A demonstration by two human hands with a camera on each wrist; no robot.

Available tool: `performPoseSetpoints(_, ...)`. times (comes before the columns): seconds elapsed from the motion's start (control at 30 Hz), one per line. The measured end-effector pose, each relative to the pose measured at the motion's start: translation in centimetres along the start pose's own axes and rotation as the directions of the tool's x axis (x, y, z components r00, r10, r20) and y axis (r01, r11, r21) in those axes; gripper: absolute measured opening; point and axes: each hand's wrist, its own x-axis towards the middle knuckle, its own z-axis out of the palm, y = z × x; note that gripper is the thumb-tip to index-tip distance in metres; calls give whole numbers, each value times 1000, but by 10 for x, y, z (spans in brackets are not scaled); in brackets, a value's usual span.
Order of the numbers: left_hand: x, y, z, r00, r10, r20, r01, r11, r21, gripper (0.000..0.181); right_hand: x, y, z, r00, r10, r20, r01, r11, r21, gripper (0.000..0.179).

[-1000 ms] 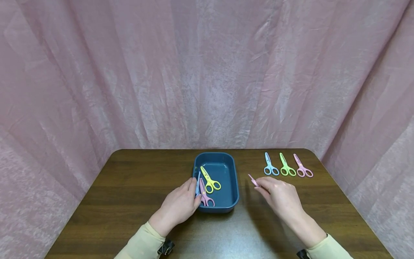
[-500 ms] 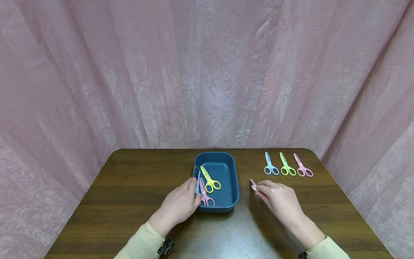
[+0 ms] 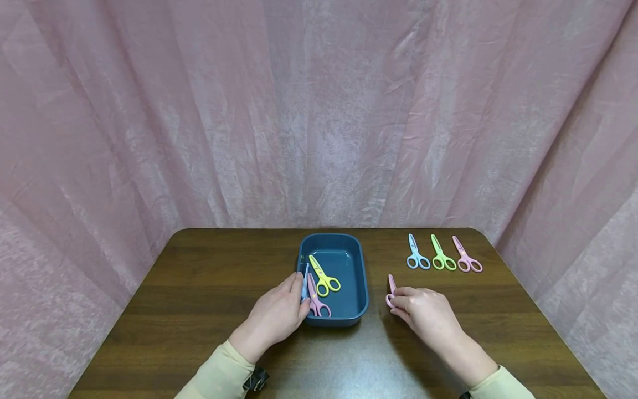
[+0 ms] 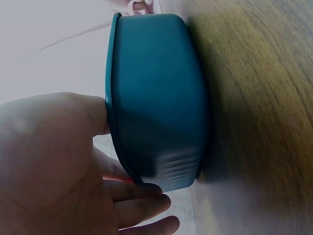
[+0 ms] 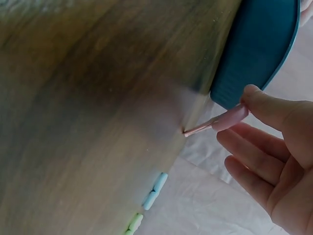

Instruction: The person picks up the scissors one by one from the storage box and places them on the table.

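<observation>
My left hand (image 3: 279, 313) holds the left side of a dark blue rectangular tray (image 3: 366, 299). In the left wrist view, its thumb hooks over the rim (image 4: 108, 78), while fingertips lie at the tray's corner. Inside are yellow scissors (image 3: 317, 267), pink scissors (image 3: 312, 285) and light blue scissors (image 3: 306, 274) tipped against the left wall, partly covered by the hand. Right of the tray, my right hand (image 3: 428, 316) pinches another pair of pink scissors (image 3: 391, 284) by the handle between thumb and fingers. In the right wrist view, that pair's blade tip (image 5: 186, 132) slants down at the tabletop.
Blue scissors (image 3: 413, 246), green scissors (image 3: 437, 247) and pink scissors (image 3: 461, 249) lie in a row on the wooden table (image 3: 224, 266) at the back right, blades pointing away. A pink curtain (image 3: 319, 111) hangs behind and beside the table.
My right hand has come slightly nearer to me with the pink scissors, whose blades have turned from pointing far left to nearly straight away. The left hand and tray have stayed put.
</observation>
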Motion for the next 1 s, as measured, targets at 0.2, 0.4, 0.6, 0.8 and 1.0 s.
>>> performPoseSetpoints(0.2, 0, 0, 0, 1000, -9, 10, 9, 1000, -4, 69, -2, -3, 3, 997, -2, 74, 1, 1000, 10, 25)
performPoseSetpoints(0.4, 0, 0, -1, 1000, -3, 5, 3, 1000, -1, 68, -5, -3, 7, 993, -46, 107, 45, 999, 14, 18)
performPoseSetpoints(0.6, 0, 0, 0, 1000, -7, 9, 7, 1000, -6, 69, -8, -2, 9, 990, -72, 124, 69, 997, 29, 21)
performPoseSetpoints(0.8, 0, 0, 0, 1000, 1, 4, -1, 1000, -1, 68, -8, -2, 10, 985, -102, 138, 100, 995, 25, 19)
performPoseSetpoints(1.0, 0, 0, 0, 1000, -1, 8, 1, 1000, 2, 68, -7, -2, 12, 983, -125, 132, 120, 992, 47, 17)
